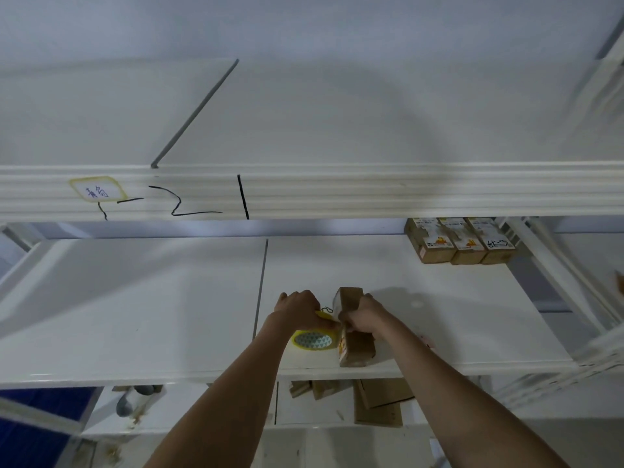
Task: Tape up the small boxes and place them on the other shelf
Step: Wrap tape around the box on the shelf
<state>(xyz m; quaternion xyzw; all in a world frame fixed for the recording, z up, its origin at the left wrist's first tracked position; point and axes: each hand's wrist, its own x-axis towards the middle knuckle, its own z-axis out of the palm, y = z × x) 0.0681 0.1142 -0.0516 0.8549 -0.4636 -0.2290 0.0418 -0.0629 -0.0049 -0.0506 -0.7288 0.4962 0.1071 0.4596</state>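
Left hand [299,310] pinches tape roll [315,339], right hand [363,320] clamps small box [354,346]; person should pull tape taut across the seam.

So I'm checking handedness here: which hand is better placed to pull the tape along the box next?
Probably the left hand: it grips the tape roll beside the box, while the right hand grips the box.

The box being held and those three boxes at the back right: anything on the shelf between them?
No. In the head view, only bare white shelf separates the held box from the three boxes.
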